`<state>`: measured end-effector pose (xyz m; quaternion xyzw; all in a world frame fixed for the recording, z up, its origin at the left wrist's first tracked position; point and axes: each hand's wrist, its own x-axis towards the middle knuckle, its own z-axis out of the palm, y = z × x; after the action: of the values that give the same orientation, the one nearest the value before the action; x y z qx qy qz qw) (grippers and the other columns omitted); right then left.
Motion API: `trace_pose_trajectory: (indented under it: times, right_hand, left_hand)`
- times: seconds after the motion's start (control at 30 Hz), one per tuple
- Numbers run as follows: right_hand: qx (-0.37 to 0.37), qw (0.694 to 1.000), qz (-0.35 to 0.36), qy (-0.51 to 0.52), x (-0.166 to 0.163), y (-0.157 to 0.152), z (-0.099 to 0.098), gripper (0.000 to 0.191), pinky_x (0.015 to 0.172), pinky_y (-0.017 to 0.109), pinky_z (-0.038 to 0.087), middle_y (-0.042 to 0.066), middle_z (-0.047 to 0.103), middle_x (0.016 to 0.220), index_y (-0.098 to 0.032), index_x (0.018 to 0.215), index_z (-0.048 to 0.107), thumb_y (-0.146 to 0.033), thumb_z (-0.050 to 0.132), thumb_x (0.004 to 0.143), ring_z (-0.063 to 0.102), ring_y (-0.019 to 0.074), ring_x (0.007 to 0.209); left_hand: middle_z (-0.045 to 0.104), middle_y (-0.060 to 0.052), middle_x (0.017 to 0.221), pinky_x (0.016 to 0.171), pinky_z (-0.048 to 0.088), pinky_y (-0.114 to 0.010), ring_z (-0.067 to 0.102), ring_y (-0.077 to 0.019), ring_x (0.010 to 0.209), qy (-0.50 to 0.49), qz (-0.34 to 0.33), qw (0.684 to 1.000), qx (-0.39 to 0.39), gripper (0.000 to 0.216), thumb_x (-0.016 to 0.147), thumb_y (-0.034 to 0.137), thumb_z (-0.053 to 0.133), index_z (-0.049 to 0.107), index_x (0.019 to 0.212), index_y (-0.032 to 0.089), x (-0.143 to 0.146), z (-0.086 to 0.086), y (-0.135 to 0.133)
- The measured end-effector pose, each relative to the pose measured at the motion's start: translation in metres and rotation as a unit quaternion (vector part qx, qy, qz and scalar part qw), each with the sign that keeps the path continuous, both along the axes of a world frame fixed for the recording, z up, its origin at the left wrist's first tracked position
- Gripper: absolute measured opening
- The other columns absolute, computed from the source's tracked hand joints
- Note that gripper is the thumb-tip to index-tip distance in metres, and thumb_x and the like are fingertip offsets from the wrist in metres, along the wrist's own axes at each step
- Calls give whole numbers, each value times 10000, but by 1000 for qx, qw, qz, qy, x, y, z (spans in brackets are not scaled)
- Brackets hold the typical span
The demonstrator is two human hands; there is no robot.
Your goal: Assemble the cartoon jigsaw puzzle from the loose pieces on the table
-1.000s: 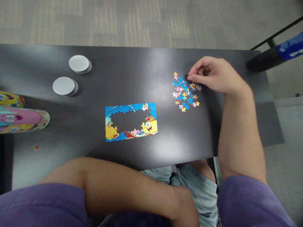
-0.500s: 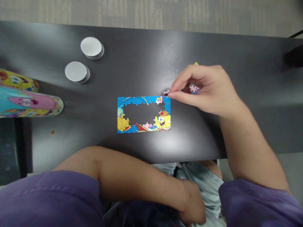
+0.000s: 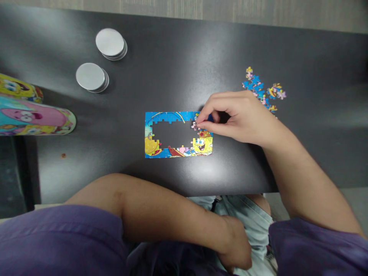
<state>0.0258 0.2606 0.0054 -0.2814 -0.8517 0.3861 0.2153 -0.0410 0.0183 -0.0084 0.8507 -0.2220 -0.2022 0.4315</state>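
Observation:
A cartoon jigsaw puzzle [image 3: 165, 153] lies on the dark table as a joined rectangular border around an open middle. My right hand [image 3: 232, 117] pinches a small pinkish puzzle piece [image 3: 194, 125] between thumb and forefinger, at the upper right inner edge of the border. The fingers cover part of that corner, so whether the piece sits in its slot cannot be made out. My left hand [image 3: 237, 245] rests low over my lap, with its fingers turned down and hidden.
Loose puzzle pieces [image 3: 257, 86] lie beyond my right hand. Two stacks of silvery discs, one nearer [image 3: 90, 76] and one farther [image 3: 110, 42], stand at the upper left. Cartoon-printed cylinders [image 3: 37, 117] are at the left edge. A small brown spot [image 3: 63, 156] marks the table [image 3: 138, 84].
My right hand has brought the puzzle piece from the border's top right corner down and inward to its inner edge. More loose pieces now show. The view has shifted slightly; my left hand stays put.

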Motion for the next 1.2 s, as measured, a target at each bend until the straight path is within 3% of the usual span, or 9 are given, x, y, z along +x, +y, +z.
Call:
trace_pose_trajectory:
  times: [0.17, 0.3, 0.4, 0.6, 0.77, 0.97, 1.07, 1.2]
  right_hand:
    - [22, 1000, 2, 17, 0, -3, -1, 150, 844, 500, 619, 8, 807, 1058, -386, 1169, 896, -242, 908, 1132, 686, 245, 817]
    - [34, 999, -4, -20, 0, -4, -2, 88, 856, 479, 588, 31, 782, 1086, -343, 1195, 902, -281, 926, 1137, 746, 264, 932]
    - [43, 999, 2, -20, 0, -3, -3, 48, 823, 467, 554, 30, 772, 1062, -313, 1156, 883, -308, 930, 1146, 737, 252, 908]
    - [24, 1000, -6, -16, -1, -2, -1, 54, 803, 531, 568, 33, 787, 1058, -375, 1124, 863, -346, 858, 1169, 695, 280, 861]
    - [43, 997, -45, -35, -3, -1, -6, 110, 849, 478, 532, 37, 735, 975, -335, 1128, 875, -425, 869, 1191, 622, 250, 824]
    - [98, 992, -62, -39, -5, -2, -12, 66, 995, 500, 523, 28, 750, 990, -302, 1141, 884, -360, 904, 1116, 665, 252, 866]
    - [90, 991, -96, -22, -2, -1, -5, 154, 1001, 514, 546, 39, 747, 971, -311, 1117, 887, -452, 879, 1180, 675, 271, 864]
    - [154, 963, -212, 69, 19, 19, -4, 481, 938, 494, 563, 60, 735, 959, -316, 1066, 881, -784, 877, 1179, 644, 274, 852]
  left_hand:
    - [918, 37, 945, 560, 481, -339, 778, -121, 769, 1, 5, 1000, -6, 832, 1046, 303, 902, 383, 398, 256, 0, -2, -3]
    - [931, 47, 974, 539, 467, -334, 783, -118, 782, 7, 0, 1000, -7, 837, 1054, 321, 911, 369, 419, 260, 1, -3, -1]
    - [930, 45, 981, 572, 516, -333, 813, -125, 834, 5, 2, 1000, -11, 789, 1044, 322, 922, 434, 426, 272, 1, -2, 0]
    - [940, 39, 1013, 602, 542, -335, 817, -123, 845, 9, -16, 1000, -6, 702, 1064, 293, 860, 511, 455, 274, 1, 0, 5]
    - [963, 76, 1080, 524, 466, -315, 760, -94, 743, -1, -8, 1000, 3, 651, 1077, 326, 892, 581, 506, 292, -1, 0, 4]
    - [946, 94, 1005, 496, 465, -322, 693, -84, 629, -6, -2, 1000, 22, 623, 1074, 338, 931, 659, 514, 322, 0, 1, 2]
    - [940, 93, 979, 493, 465, -316, 689, -84, 629, -11, 0, 1000, 16, 597, 1083, 363, 926, 688, 536, 330, 0, -2, -1]
    - [876, 102, 838, 463, 413, -302, 556, -76, 520, -32, 21, 999, 22, 619, 1059, 404, 965, 664, 526, 310, -2, -6, -7]
